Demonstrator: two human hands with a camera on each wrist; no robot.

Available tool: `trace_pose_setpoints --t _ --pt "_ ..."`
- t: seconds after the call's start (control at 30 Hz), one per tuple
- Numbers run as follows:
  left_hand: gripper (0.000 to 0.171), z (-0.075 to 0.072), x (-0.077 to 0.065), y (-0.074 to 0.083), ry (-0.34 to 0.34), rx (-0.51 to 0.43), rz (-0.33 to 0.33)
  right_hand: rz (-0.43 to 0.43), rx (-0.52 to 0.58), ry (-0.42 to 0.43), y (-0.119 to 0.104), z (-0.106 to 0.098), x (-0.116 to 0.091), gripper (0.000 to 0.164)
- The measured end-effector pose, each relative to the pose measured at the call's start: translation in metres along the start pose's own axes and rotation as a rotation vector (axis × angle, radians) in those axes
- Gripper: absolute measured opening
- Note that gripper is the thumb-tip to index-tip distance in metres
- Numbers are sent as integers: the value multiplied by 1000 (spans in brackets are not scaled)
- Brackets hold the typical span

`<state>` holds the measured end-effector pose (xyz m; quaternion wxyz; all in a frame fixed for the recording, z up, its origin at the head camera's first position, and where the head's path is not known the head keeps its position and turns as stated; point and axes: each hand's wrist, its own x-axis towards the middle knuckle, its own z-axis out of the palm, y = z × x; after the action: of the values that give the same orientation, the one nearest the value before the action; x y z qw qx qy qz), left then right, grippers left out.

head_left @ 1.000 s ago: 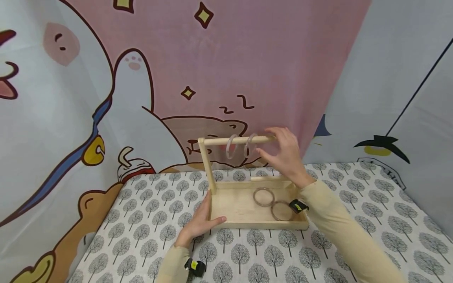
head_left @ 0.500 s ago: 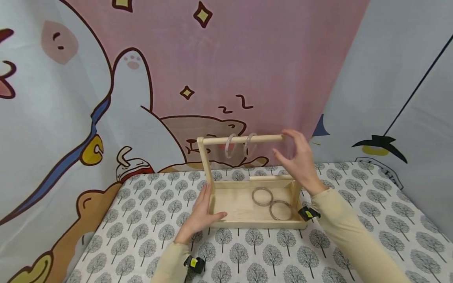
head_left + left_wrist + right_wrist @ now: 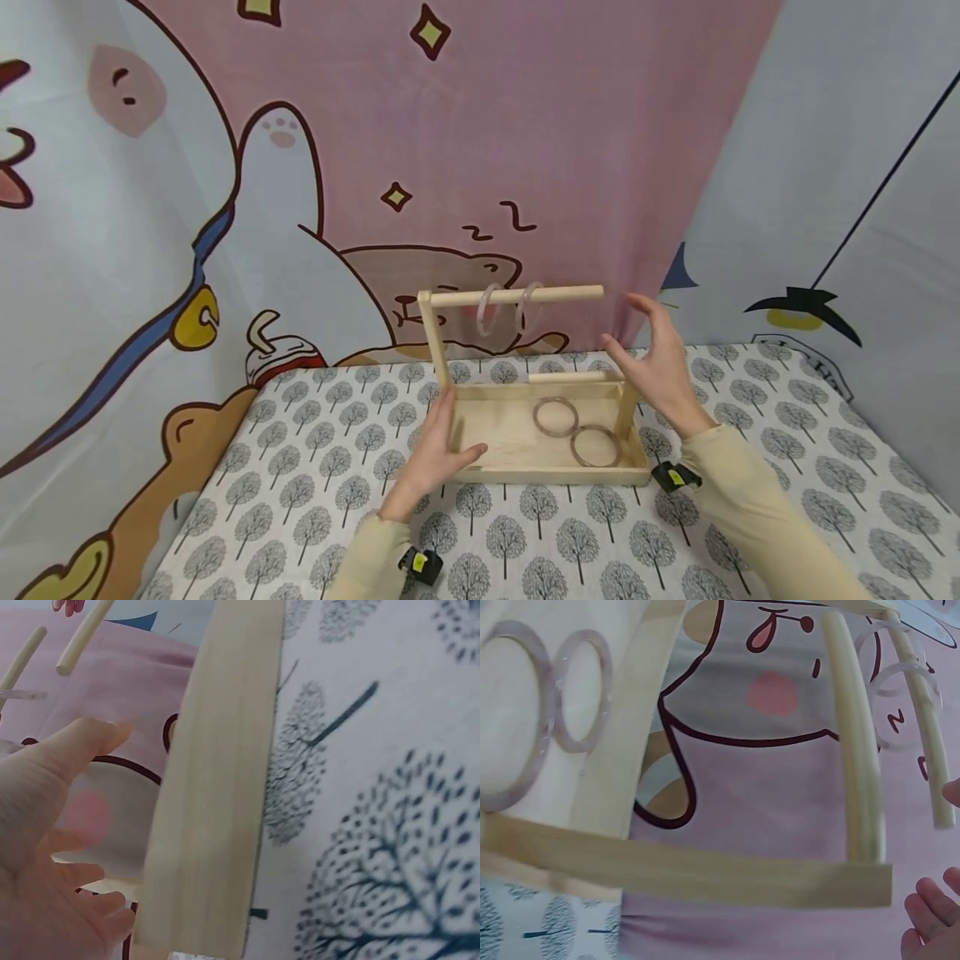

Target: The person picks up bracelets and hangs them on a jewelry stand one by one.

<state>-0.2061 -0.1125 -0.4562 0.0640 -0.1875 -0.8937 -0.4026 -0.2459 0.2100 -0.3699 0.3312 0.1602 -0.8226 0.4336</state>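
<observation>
The wooden tray point(image 3: 555, 476) was seen toward five o'clock in the head view, set on a white cloth point(image 3: 322, 467) printed with dark trees. Inside it, toward three o'clock, two pale translucent rings point(image 3: 556, 435) were laid flat, touching one another. At its nine o'clock end an upright post point(image 3: 435, 337) was topped by a long rod point(image 3: 566, 294) directed toward three o'clock, on which two more rings point(image 3: 483, 325) were hung. A shorter post point(image 3: 626, 408) at the three o'clock end was fitted with a lower rod point(image 3: 576, 377) directed toward nine. The left hand point(image 3: 429, 454) was placed by the tray's nine o'clock end, thumb and fingers spread apart; whether the wood was touched could not be told. The right hand point(image 3: 660, 375), toward two o'clock, was held just beyond the long rod's free end, thumb and fingers apart, with nothing grasped. Beyond, a pink backdrop point(image 3: 585, 125) was decorated with cartoon animals.
</observation>
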Motion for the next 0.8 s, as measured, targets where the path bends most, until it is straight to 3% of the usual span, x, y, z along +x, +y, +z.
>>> trace_pose_setpoints --t 0.3,0.5,0.8 --pt "89 17 9 1 4 21 33 179 59 -68 19 -17 -28 68" --pt "86 26 22 9 -46 12 76 265 73 -159 28 -21 -43 72" --pt "85 51 36 11 -117 -22 59 274 84 -275 35 -26 -62 77"
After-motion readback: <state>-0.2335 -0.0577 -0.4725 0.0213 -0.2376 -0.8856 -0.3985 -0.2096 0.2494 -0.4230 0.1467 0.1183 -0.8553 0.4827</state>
